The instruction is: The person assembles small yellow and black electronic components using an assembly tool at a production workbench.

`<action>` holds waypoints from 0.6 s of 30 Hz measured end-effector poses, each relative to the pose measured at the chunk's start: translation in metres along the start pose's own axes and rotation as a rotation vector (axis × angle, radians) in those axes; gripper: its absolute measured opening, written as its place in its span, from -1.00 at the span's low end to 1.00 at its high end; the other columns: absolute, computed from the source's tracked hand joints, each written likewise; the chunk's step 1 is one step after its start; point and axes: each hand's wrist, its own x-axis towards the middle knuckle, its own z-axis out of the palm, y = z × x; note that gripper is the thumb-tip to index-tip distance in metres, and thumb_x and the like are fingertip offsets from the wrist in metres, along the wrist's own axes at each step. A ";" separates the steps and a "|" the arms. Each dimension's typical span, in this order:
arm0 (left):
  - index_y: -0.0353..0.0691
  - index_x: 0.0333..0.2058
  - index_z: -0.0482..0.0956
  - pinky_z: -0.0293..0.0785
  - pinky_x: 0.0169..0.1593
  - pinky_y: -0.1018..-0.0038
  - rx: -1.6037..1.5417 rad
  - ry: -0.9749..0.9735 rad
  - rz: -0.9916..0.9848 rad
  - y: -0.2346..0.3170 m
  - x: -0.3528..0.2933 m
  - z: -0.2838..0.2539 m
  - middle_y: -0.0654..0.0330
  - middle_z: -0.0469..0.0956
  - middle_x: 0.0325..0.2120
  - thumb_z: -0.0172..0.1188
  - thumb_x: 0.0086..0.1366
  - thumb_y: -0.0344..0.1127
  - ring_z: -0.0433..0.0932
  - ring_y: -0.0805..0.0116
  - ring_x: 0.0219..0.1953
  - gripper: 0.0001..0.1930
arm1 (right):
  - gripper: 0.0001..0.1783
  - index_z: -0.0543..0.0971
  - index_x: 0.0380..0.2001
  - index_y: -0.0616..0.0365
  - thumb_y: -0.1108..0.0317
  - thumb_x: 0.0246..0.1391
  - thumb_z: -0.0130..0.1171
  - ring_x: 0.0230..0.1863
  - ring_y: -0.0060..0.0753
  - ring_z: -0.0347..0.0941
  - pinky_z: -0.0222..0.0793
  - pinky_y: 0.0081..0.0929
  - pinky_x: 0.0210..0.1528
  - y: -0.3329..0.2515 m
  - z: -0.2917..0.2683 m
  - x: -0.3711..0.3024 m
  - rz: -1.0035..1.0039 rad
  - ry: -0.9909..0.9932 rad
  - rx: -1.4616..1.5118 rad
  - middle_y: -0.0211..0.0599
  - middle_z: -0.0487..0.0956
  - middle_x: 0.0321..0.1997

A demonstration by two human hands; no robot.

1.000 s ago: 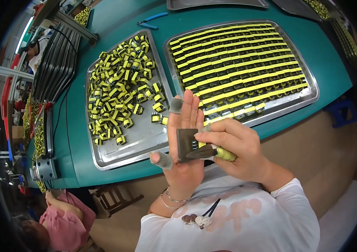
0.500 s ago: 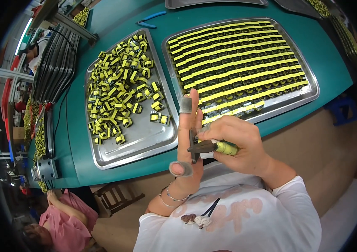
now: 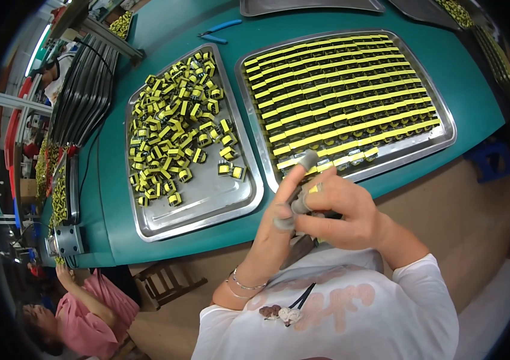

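Note:
My left hand and my right hand meet in front of my chest, below the trays. The left index finger points up in a grey finger cot; its other fingers are largely hidden, and what they grip I cannot make out. Closed in, the right hand has its fingertips against the left thumb and fingers. Under it juts the dark end of a hand tool. A small yellow patch shows at the fingers, probably a component. Just beyond, a metal tray bears neat rows of yellow-and-black components.
Left of that stands another metal tray with a loose heap of similar components. Blue-handled pliers lie on the green table. Dark trays are stacked at left. A person in pink sits at lower left.
The left hand has turned and curled in from an upright, flat pose. My right hand has closed against it, and the tool's dark tip has swung from pointing left to downward.

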 end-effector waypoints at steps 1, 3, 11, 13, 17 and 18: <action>-0.38 0.31 -0.08 0.30 0.17 0.35 0.054 0.017 0.030 -0.002 -0.003 0.002 -0.16 0.18 0.24 -0.20 0.37 0.22 0.33 0.16 0.18 -0.18 | -0.65 0.61 -0.27 0.18 0.47 -0.28 0.27 -0.41 -0.34 0.38 0.37 -0.41 -0.38 -0.002 0.001 -0.002 -0.017 -0.007 -0.006 -0.33 0.45 -0.28; -0.42 0.28 0.00 0.33 0.14 0.34 0.101 0.030 0.112 -0.010 -0.003 -0.001 -0.18 0.23 0.20 -0.21 0.41 0.11 0.37 0.13 0.15 -0.28 | -0.67 0.60 -0.30 0.20 0.47 -0.29 0.26 -0.39 -0.34 0.40 0.38 -0.42 -0.38 -0.005 0.001 -0.004 -0.024 0.010 -0.009 -0.31 0.44 -0.30; -0.39 0.16 0.27 0.50 -0.13 0.44 0.313 0.127 0.273 -0.017 0.003 0.003 -0.22 0.48 -0.06 -0.24 0.44 0.08 0.52 0.14 -0.03 -0.39 | -0.62 0.62 -0.30 0.19 0.50 -0.37 0.26 -0.45 -0.35 0.42 0.42 -0.45 -0.38 -0.012 -0.005 -0.011 0.023 0.044 -0.075 -0.31 0.44 -0.34; -0.41 0.12 0.31 0.44 -0.03 0.36 0.343 0.332 0.281 -0.010 0.000 -0.011 -0.02 0.52 -0.09 -0.22 0.46 -0.07 0.53 0.29 -0.12 -0.49 | -0.59 0.62 -0.29 0.19 0.55 -0.41 0.26 -0.44 -0.34 0.43 0.42 -0.45 -0.38 -0.017 -0.020 -0.012 0.074 0.089 -0.103 -0.30 0.46 -0.34; -0.40 -0.08 0.47 0.42 -0.09 0.31 1.208 0.848 0.598 0.015 0.009 -0.039 0.02 0.54 -0.16 -0.05 0.34 -0.38 0.52 0.17 -0.15 -0.74 | -0.51 0.60 -0.26 0.20 0.67 -0.45 0.24 -0.39 -0.28 0.47 0.43 -0.45 -0.33 -0.012 -0.050 -0.021 0.324 0.232 -0.314 -0.22 0.54 -0.32; -0.37 -0.10 0.48 0.42 -0.10 0.29 1.356 0.855 0.522 0.021 0.006 -0.047 0.00 0.53 -0.18 -0.02 0.25 -0.49 0.51 0.09 -0.15 -0.75 | -0.52 0.58 -0.26 0.21 0.69 -0.43 0.22 -0.36 -0.26 0.48 0.43 -0.46 -0.31 -0.008 -0.055 -0.023 0.427 0.300 -0.282 -0.19 0.55 -0.30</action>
